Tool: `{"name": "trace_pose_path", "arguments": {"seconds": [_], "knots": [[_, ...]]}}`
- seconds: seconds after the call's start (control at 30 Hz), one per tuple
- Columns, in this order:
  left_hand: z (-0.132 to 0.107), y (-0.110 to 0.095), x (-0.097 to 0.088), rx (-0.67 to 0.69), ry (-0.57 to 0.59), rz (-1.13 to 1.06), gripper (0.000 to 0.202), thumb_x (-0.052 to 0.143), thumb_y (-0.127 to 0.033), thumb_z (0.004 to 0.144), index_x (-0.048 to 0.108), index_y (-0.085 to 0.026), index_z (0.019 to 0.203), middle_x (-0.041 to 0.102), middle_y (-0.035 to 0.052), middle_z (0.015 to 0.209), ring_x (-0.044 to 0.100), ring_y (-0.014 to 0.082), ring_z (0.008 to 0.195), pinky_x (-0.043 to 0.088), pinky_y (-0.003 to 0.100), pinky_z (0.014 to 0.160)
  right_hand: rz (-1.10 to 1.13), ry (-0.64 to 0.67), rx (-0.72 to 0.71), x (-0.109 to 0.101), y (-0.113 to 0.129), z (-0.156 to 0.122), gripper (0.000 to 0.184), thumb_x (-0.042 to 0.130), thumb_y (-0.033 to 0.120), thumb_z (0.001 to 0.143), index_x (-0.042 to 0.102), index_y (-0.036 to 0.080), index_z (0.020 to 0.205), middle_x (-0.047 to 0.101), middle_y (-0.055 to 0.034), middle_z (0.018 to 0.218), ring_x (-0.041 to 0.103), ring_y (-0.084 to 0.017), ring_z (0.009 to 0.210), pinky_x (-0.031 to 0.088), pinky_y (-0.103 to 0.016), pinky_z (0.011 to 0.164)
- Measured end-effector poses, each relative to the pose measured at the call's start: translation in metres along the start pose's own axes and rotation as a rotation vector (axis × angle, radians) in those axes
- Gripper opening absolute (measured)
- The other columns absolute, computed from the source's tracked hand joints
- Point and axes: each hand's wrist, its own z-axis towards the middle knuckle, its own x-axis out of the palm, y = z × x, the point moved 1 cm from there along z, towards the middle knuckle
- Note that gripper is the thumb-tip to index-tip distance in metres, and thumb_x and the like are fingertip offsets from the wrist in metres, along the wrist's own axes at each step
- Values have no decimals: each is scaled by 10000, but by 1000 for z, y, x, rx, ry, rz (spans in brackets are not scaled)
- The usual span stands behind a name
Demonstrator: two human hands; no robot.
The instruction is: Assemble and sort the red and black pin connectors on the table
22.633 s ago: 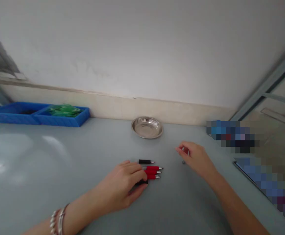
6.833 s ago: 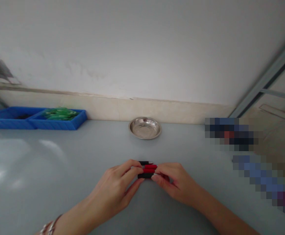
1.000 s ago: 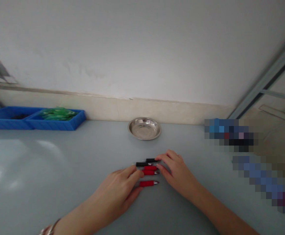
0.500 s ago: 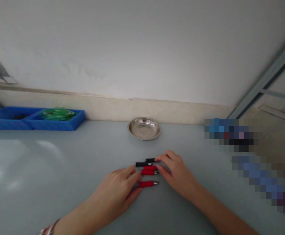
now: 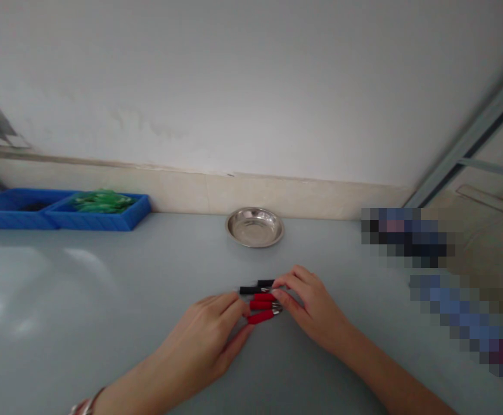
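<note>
Several pens lie side by side between my hands on the grey table, with red or black grips and silver tips pointing right. My left hand (image 5: 217, 325) curls over their left ends, thumb and fingers closed at the nearest red pen (image 5: 261, 317). Two more red pens (image 5: 263, 305) lie close beyond it, and past those are a black pen (image 5: 250, 290) and a farther black pen (image 5: 265, 283). My right hand (image 5: 310, 297) has its thumb and forefinger bent around the right ends of the farther pens, hiding some tips.
A round steel dish (image 5: 255, 244) stands behind the pens near the wall. At the back left are two joined blue trays (image 5: 91, 222), one with green pieces (image 5: 103, 202), the other with something dark. Blurred-out patches (image 5: 407, 236) cover the right side.
The nearest red pen has moved away from me and tilted, its tip now close against the other red pens. My right thumb has shifted slightly left; the left hand barely moved.
</note>
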Motion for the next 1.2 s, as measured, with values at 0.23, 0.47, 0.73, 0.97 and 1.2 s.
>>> {"name": "trace_pose_path", "arguments": {"seconds": [0.23, 0.47, 0.73, 0.97, 1.2], "knots": [[-1, -4, -4, 62, -180, 23, 117, 401, -230, 889, 504, -191, 849, 557, 4, 725, 536, 143, 625, 420, 233, 551, 121, 88, -25, -3, 5, 0, 303, 374, 344, 933, 591, 163, 826, 537, -32, 791, 499, -145, 777, 364, -274, 709], [-3, -3, -4, 73, -239, 30, 102, 394, -228, 895, 491, -199, 887, 565, -6, 724, 547, 137, 630, 433, 230, 568, 275, 138, -53, -3, 8, 2, 351, 374, 344, 929, 531, 156, 679, 472, 3, 676, 452, -107, 648, 330, -219, 597], [-1, -3, -5, 51, -210, 29, 102, 417, -256, 889, 501, -204, 919, 572, 0, 756, 561, 150, 652, 444, 244, 572, 358, 139, -39, -3, 9, 2, 381, 349, 377, 924, 456, 164, 627, 474, 5, 639, 440, -105, 615, 322, -215, 570], [-1, -2, -3, 26, -155, 37, 123, 406, -266, 896, 513, -206, 909, 567, 2, 769, 556, 147, 652, 431, 240, 569, 346, 132, -16, -5, 10, 2, 379, 352, 365, 917, 454, 162, 614, 473, 8, 623, 452, -107, 607, 324, -220, 568], [-2, -2, -3, 27, -103, 43, 170, 377, -258, 903, 533, -194, 880, 570, 3, 748, 547, 133, 634, 424, 229, 581, 283, 173, -25, -6, 16, 0, 342, 346, 337, 923, 467, 188, 640, 498, 1, 651, 486, -134, 626, 372, -252, 581]]}}
